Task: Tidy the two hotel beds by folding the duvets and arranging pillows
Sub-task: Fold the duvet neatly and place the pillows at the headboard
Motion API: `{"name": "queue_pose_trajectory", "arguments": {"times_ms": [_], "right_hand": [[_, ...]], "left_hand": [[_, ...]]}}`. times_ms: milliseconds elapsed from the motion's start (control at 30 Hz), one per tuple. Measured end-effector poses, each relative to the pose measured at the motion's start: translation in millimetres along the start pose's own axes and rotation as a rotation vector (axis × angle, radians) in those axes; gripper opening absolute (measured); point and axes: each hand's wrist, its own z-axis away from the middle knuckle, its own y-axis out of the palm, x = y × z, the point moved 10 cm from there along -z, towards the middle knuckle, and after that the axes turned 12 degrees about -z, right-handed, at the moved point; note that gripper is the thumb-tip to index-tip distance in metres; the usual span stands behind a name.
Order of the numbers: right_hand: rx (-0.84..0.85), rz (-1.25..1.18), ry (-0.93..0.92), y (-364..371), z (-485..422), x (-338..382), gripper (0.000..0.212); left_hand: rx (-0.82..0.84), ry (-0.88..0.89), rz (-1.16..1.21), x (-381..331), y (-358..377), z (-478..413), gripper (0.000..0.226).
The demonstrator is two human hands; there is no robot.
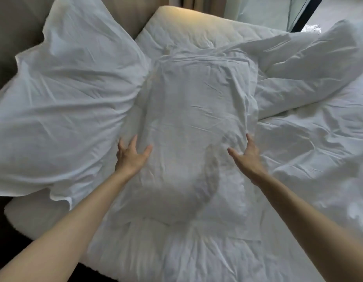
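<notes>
Behind the head edge of the bed, at the upper left, a padded headboard in dull grey-beige, smooth and in shade. Beside it toward the top middle, a lighter tan panel, then a beige curtain hanging in vertical folds. Past the bed's far right corner, a pale glass pane edged by a dark slanted frame. Beyond the frame, a bright grey-white surface, too blurred to name. Warm yellowish glow on the bed's far corner below the curtain; cooler daylight on the glass side. Along the bed's left edge and at the lower left, dark floor, nearly black.
</notes>
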Motion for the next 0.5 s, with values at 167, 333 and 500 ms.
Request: {"name": "queue_pose_trajectory", "arguments": {"times_ms": [167,333,500], "right_hand": [[-0.078,-0.043,-0.008,22.5,-57.0,-10.1,0.083],[-0.126,-0.155,-0.014,45.3,-94.6,-24.3,0.108],[-0.165,-0.231,0.075,47.1,-116.3,-49.9,0.122]], "left_hand": [[0.044,-0.099,0.155,12.3,40.5,-59.7,0.085],[0.07,-0.067,0.275,19.2,77.2,-106.1,0.1],[0.045,0.003,0.379,7.0,90.4,-134.4,0.108]]}}
